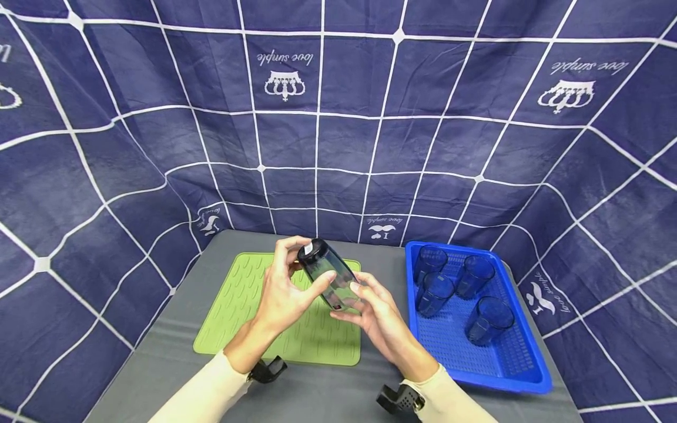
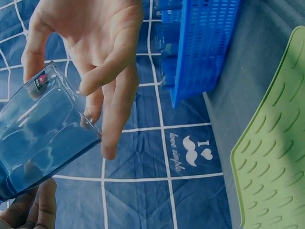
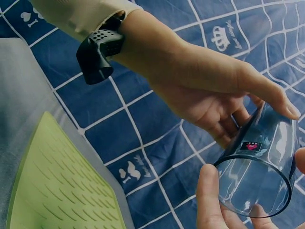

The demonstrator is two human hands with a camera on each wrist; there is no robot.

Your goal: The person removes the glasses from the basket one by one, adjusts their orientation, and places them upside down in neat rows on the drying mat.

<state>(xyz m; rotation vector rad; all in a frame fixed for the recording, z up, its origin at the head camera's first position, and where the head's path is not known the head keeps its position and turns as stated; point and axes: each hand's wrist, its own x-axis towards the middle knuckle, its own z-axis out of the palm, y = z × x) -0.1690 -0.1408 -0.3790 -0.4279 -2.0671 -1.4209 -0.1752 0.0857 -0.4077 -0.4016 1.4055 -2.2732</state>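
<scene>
Above the green mat, a clear blue-grey drinking glass [image 1: 333,275] is tilted, with its dark base toward the upper left and its open rim toward the lower right. My left hand [image 1: 282,295] grips it near the base, thumb along the side. At the rim end, my right hand [image 1: 379,322] holds the glass between thumb and fingers. A small dark label with a red mark [image 2: 42,80] shows near the rim in the left wrist view. The right wrist view looks into the glass's round mouth [image 3: 255,186], with my left hand [image 3: 209,90] behind it.
A green ridged mat [image 1: 233,317] lies on the grey table [image 1: 174,352]. To the right stands a blue plastic basket [image 1: 446,349] holding several similar glasses [image 1: 489,320]. Blue cloth with white lines [image 1: 349,141] hangs behind and at both sides.
</scene>
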